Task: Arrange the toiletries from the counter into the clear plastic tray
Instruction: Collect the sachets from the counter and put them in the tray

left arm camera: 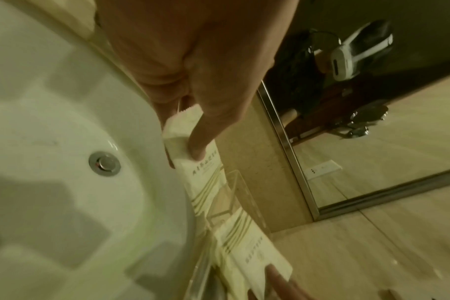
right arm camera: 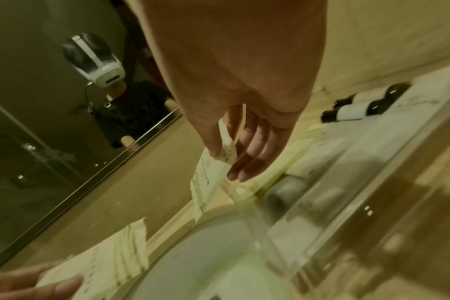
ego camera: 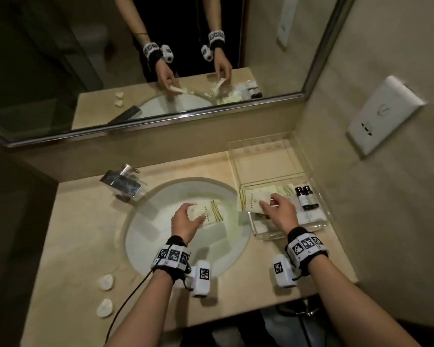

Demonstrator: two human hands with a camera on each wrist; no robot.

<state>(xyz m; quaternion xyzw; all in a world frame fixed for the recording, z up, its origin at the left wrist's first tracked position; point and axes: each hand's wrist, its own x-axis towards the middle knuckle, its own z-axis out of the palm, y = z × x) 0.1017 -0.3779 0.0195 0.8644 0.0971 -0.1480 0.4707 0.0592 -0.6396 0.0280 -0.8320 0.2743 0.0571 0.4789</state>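
My left hand [ego camera: 194, 212] pinches a cream paper packet [ego camera: 214, 211] with gold stripes above the sink basin; in the left wrist view the thumb [left arm camera: 199, 142] presses on this packet [left arm camera: 206, 178]. My right hand [ego camera: 268, 201] pinches a second cream packet [ego camera: 251, 201] over the left edge of the clear plastic tray [ego camera: 266, 169]; the right wrist view shows that packet [right arm camera: 208, 174] between thumb and fingers. Two dark bottles [ego camera: 305, 199] with white labels lie in the tray's right part, beside more cream packets and white wrapped items.
A chrome faucet [ego camera: 123, 184] stands at the back left of the white sink [ego camera: 161, 246]. Two small round white soaps [ego camera: 105, 281] lie on the beige counter at front left. The mirror runs along the back; a white wall panel [ego camera: 383, 113] is mounted at right.
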